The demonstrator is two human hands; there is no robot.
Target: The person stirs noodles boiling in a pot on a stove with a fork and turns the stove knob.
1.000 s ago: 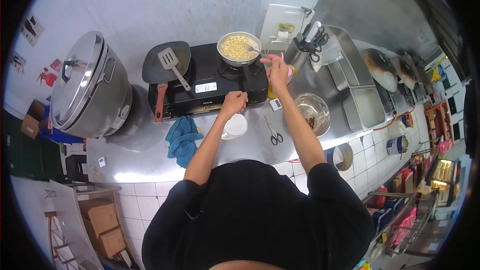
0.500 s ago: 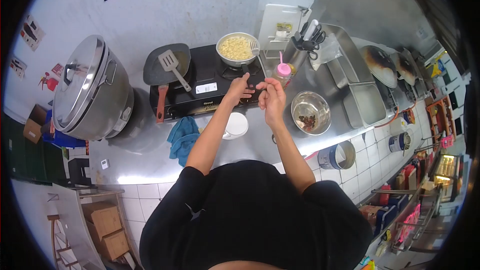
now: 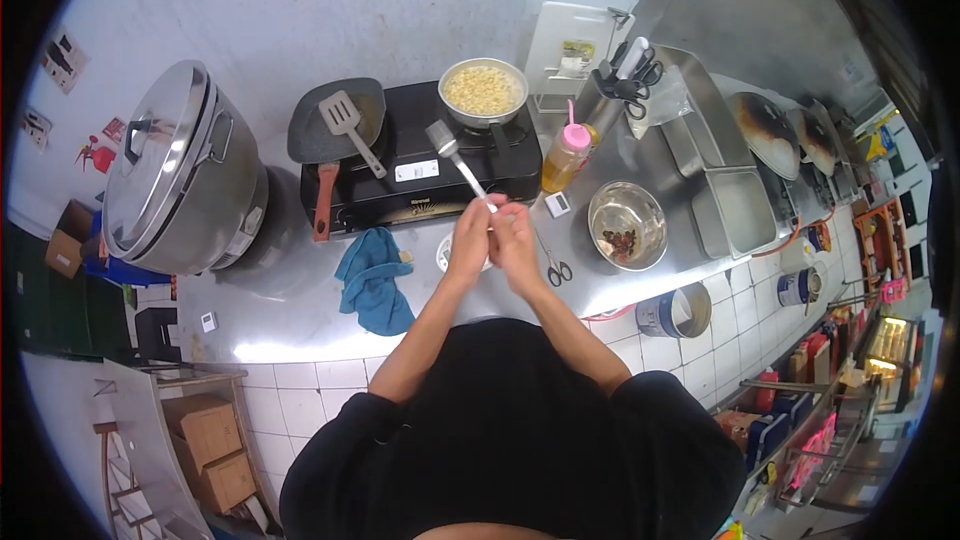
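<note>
Both my hands meet above the counter's front part, in front of the black stove (image 3: pixel 415 188). The fingers of my left hand (image 3: pixel 468 245) and my right hand (image 3: pixel 514 248) are closed around the lower handle of a metal fork (image 3: pixel 466 172). Its head points up and to the left, over the stove. Behind it, a small pan (image 3: pixel 484 90) of pale yellow pieces in liquid sits on the right burner. Under my hands a white cup (image 3: pixel 445 252) is mostly hidden. Scissors (image 3: pixel 557 267) lie just right of my right hand.
On the left burner, a grey pan (image 3: pixel 322 120) holds a slotted spatula (image 3: pixel 345 120). A blue cloth (image 3: pixel 375 285) and large steel pot (image 3: pixel 180 170) are at left. Right are a pink-capped bottle (image 3: pixel 566 157), metal bowl (image 3: pixel 627 226), utensil holder (image 3: pixel 597 105) and steel trays (image 3: pixel 735 210).
The fork has moved from the small pan toward me, down and left. My right hand has come back beside my left, and both now close on the handle.
</note>
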